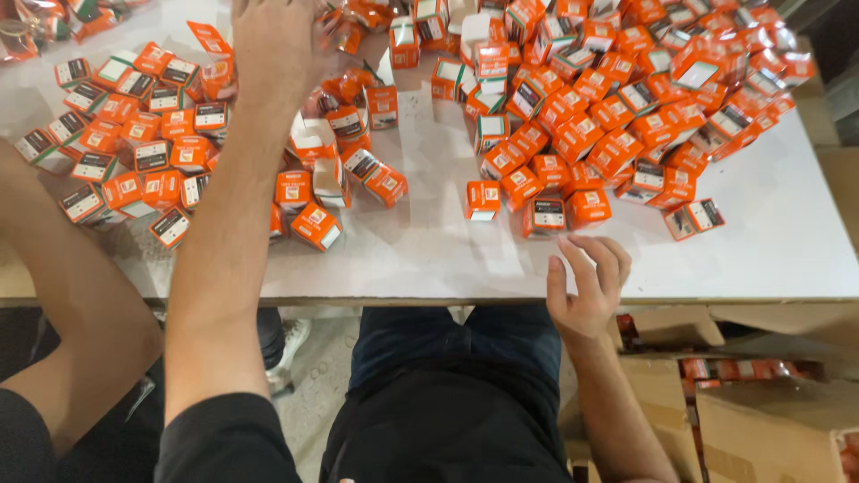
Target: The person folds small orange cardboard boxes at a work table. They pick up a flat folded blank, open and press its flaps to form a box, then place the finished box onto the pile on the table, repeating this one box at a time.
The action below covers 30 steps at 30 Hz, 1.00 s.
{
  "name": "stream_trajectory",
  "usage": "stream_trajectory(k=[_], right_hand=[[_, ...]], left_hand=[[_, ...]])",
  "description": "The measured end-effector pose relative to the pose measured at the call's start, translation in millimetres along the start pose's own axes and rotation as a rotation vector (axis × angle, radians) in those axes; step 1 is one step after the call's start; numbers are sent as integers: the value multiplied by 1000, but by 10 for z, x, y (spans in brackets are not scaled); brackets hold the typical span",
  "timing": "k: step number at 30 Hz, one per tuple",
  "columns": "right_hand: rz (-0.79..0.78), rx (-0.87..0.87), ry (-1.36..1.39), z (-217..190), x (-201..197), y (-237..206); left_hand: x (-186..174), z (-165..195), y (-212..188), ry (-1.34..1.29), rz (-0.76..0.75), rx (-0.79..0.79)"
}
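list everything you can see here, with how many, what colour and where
small orange and white cardboard boxes: many, too many to count, heaped across the table
white table top: one, fills the upper view
brown cardboard cartons: several, lower right below the table edge, holding more orange packs
another person's bare forearm: one, far left
left hand: reaching far into the boxes, fingers hidden
right hand: open, at the table's near edge, beside an orange box

Person, seated view from above. Left hand (273, 45): bare, no rings or watch; forearm bare, short black sleeve (224, 438) at the upper arm. Right hand (586, 282): bare, no jewellery; forearm bare to the frame edge. Torso: black shirt (447, 429). Legs: dark blue jeans (447, 335).
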State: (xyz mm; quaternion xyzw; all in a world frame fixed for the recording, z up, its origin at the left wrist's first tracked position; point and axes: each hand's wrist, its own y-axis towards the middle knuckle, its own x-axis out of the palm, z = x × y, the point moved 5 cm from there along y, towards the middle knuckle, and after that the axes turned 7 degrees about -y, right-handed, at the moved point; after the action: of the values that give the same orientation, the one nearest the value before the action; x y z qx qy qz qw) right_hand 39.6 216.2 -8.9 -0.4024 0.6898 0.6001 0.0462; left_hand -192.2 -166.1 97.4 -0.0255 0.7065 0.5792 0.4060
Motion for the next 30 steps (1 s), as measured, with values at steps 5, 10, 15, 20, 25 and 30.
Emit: stream_trajectory(k=[5,10,15,20,25,30], right_hand=[[63,-346,-27,-553,25,178],[-38,-468,162,-916,265,230],[-141,-314,423,-644,367,59],[-284,146,281,-346,503,-80],[-142,120,290,-394,461,25],[-262,485,449,-245,521,-20]], left_hand=[[-445,1125,-404,-605,-186,-136],[-124,2175,-1085,-1801,-758,-488],[40,2064,-1252,-1157,-628,-276],[-53,1558,-959,110,-162,-160],[154,1432,-1002,-89,-534,-358],[121,1653,-1202,-256,-441,-306]])
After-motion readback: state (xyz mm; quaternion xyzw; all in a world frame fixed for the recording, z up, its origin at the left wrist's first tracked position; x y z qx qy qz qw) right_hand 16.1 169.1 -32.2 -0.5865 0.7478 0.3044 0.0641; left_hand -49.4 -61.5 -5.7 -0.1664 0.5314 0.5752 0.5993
